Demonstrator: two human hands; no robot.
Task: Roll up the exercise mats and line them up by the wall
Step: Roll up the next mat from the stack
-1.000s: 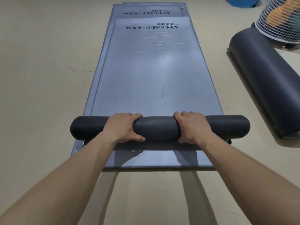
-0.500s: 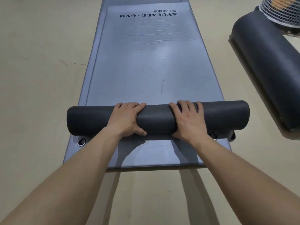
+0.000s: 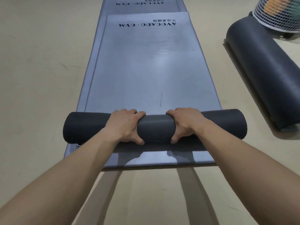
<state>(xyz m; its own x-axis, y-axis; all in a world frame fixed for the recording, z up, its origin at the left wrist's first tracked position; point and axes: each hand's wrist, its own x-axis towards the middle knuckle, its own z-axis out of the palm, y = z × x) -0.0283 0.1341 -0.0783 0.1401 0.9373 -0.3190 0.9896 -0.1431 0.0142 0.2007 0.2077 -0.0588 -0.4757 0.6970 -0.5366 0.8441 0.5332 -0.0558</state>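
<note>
Two hands grip one dark roll (image 3: 155, 127) of grey exercise mat, side by side near its middle. The left hand (image 3: 125, 125) is wrapped over the top with fingers curled down the far side and the thumb tucked under the near side; the right hand (image 3: 186, 124) is clamped on it the same way. Ahead of both hands the unrolled part of the mat (image 3: 152, 67) stretches away flat, lying on at least one more mat (image 3: 97, 51) whose edge shows beyond the left hand and whose near end sits under the wrists. Well off to the outside of the right hand lies a finished rolled mat (image 3: 263, 73), with a netted fan (image 3: 279, 13) past its far end.

Most of the length is not yet rolled. Since both hands sit close together, the free ends of the roll could slacken or creep sideways, giving a cone instead of a cylinder. Downward pressure may also drag the lower mat along, bunching it.
</note>
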